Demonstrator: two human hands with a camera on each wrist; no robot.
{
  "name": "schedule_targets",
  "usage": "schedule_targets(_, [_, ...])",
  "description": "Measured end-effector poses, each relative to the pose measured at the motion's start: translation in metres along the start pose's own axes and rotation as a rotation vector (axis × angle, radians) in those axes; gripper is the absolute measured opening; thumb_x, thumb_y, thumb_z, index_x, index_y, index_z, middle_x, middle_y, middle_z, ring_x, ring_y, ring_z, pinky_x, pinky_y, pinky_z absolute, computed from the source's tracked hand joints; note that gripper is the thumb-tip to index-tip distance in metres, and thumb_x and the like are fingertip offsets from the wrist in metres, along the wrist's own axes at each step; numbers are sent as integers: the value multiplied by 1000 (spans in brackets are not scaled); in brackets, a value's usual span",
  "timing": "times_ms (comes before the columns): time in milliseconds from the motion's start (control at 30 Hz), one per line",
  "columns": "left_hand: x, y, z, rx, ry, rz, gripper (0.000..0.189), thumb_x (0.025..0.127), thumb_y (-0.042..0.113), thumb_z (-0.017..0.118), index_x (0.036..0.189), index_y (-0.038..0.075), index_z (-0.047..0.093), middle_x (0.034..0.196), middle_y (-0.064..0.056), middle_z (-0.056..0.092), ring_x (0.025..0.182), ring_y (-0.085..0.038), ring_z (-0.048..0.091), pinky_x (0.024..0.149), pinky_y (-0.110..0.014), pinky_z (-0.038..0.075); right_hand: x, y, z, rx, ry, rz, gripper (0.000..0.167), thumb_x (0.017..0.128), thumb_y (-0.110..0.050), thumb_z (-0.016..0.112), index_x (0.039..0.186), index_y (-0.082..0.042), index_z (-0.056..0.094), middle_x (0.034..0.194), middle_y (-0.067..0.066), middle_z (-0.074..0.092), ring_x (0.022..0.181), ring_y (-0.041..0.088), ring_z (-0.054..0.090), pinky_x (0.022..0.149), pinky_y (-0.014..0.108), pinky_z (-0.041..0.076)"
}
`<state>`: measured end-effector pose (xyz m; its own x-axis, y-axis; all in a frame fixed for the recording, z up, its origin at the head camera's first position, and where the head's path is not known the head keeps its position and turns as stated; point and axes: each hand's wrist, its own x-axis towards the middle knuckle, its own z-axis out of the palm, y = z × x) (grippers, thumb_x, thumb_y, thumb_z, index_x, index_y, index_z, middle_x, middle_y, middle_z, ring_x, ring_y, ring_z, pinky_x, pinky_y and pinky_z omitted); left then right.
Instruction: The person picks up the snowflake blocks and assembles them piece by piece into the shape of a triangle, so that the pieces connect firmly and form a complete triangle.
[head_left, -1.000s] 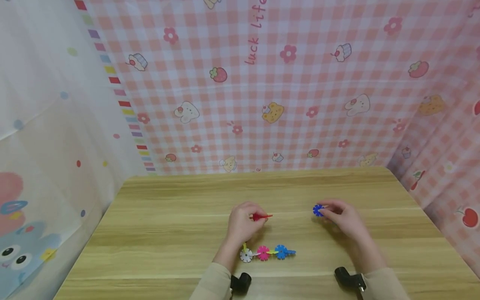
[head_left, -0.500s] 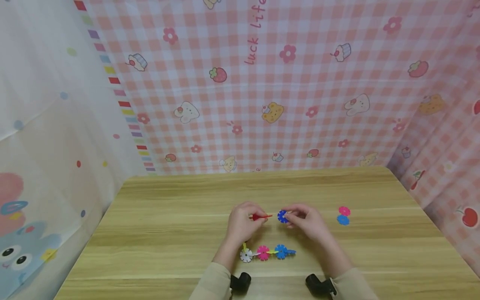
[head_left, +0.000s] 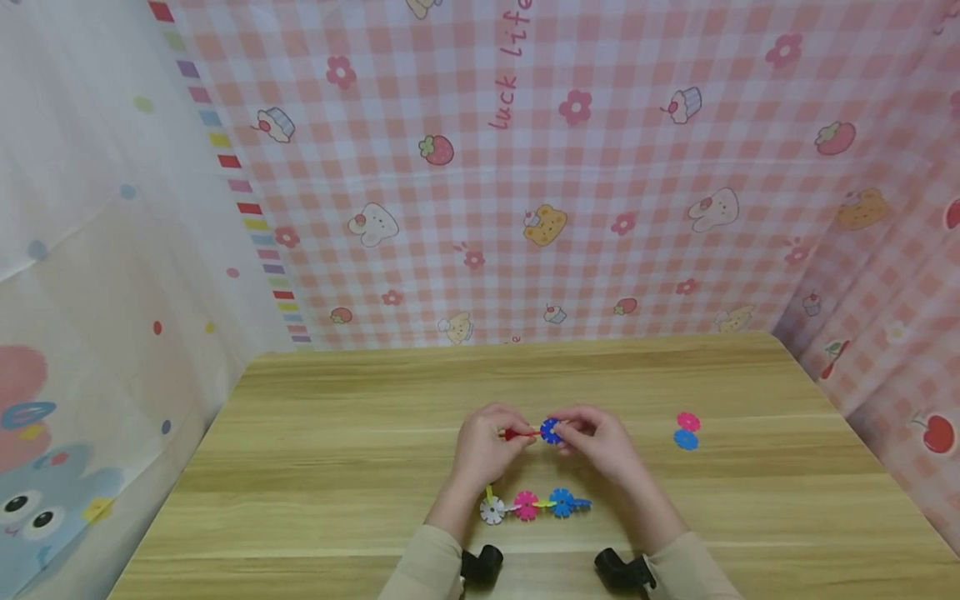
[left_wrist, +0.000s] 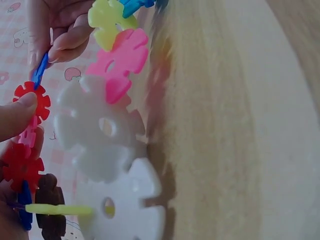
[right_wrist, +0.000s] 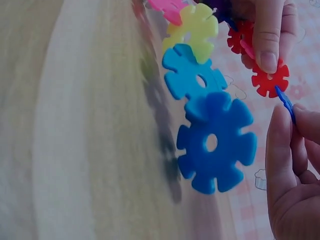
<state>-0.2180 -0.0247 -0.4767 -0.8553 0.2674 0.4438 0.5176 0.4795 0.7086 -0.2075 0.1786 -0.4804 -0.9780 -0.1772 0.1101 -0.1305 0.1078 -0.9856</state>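
Observation:
My left hand pinches a red notched snowflake disc between thumb and finger. In the left wrist view, a pink disc, another red disc and a blue disc line up behind it. My right hand pinches a dark blue snowflake disc, whose edge meets the red disc's rim edge-on. How deep the notches engage cannot be seen. Below the hands lies a joined chain with a white disc, a pink disc and a blue disc.
Loose on the table, to the right of my hands, lie a pink disc and a light blue disc, close together. A yellow disc stands edge-on against the chain's white end. Checked cloth hangs behind the table.
My right hand has carried the dark blue disc leftward until it meets the red disc, uncovering the two loose discs at right. The left hand has hardly moved.

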Motion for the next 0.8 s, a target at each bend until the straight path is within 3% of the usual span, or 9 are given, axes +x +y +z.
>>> schedule_targets(133, [0, 0, 2, 0, 33, 11, 9, 77, 6, 84, 76, 12, 77, 85, 4, 71, 81, -11, 64, 76, -29, 52, 0, 2, 4, 30, 19, 8, 24, 93, 5, 63, 113, 17, 61, 86, 13, 67, 72, 16, 66, 67, 28, 59])
schedule_targets(367, [1, -1, 5, 41, 85, 104, 11, 74, 6, 86, 73, 12, 77, 80, 5, 71, 76, -9, 65, 79, -35, 50, 2, 7, 9, 90, 38, 7, 21, 92, 9, 61, 111, 19, 60, 87, 16, 67, 71, 17, 67, 66, 27, 58])
schedule_targets(467, [1, -1, 5, 30, 91, 101, 12, 73, 5, 86, 73, 12, 77, 80, 4, 71, 76, -11, 66, 79, -35, 50, 2, 8, 10, 105, 35, 1, 21, 93, 9, 61, 110, 20, 59, 88, 15, 67, 71, 17, 67, 67, 27, 59])
schedule_targets(700, [2, -1, 2, 48, 40, 56, 9, 75, 9, 86, 78, 11, 77, 86, 2, 72, 83, -14, 66, 84, -37, 50, 4, 6, 9, 120, 50, 46, 24, 92, 7, 63, 112, 19, 59, 87, 11, 67, 71, 16, 66, 67, 26, 58])
schedule_targets(800, [3, 0, 1, 104, 16, 64, 16, 75, 15, 87, 87, 10, 78, 91, 0, 73, 88, -16, 66, 87, -39, 50, 4, 4, 9, 110, 68, 77, 24, 92, 6, 63, 113, 18, 59, 87, 11, 66, 71, 15, 64, 68, 26, 58])
